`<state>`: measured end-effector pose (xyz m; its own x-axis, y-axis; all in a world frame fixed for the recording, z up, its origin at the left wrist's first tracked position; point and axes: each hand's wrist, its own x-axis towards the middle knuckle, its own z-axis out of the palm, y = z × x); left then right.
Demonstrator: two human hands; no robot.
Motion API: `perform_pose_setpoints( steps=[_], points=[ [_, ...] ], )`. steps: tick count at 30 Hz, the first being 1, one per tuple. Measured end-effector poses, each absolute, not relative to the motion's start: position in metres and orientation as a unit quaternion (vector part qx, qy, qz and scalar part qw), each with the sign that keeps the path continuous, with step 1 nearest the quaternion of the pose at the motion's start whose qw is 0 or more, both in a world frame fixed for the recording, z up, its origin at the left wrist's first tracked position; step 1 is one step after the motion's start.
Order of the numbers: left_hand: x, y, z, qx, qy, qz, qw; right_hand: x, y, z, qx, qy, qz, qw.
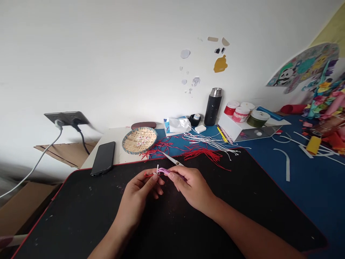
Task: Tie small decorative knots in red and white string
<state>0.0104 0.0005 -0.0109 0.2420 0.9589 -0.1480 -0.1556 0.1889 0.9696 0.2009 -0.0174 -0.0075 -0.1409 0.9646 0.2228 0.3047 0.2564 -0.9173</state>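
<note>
Between the thumb and fingers of my left hand point(141, 187) is a small knotted piece of red and white cord point(156, 174), with a short white end standing up. My right hand point(190, 183) grips a slim purple tool that looks like bent-tip tweezers point(163, 170). Its tip meets the white cord at my left fingertips. Just behind my right hand lie scissors point(172, 159), blades toward the far left, their handles hidden. Loose red cords point(203, 154) and white cords point(215, 142) are spread beyond them.
Under my hands is a black mat point(81, 216). A phone point(103, 158) and a woven basket point(139, 139) are at the left. Farther back are a tissue pack point(176, 126), a black flask point(213, 107) and several lidded jars point(240, 114) on a white box point(231, 126).
</note>
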Motion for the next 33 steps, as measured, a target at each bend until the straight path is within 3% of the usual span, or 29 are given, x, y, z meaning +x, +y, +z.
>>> perform_pose_setpoints(
  steps=[11,33],
  points=[
    [0.0134,-0.0043,-0.0045,0.473,0.439,0.426,0.634,0.2083,-0.0137,-0.0093,-0.486,-0.674,0.301,0.468],
    [0.0131,-0.0048,-0.0063,0.504,0.443,0.415,0.614,0.2105,-0.0141,-0.0133,-0.501,-0.71,0.247,0.429]
  ],
)
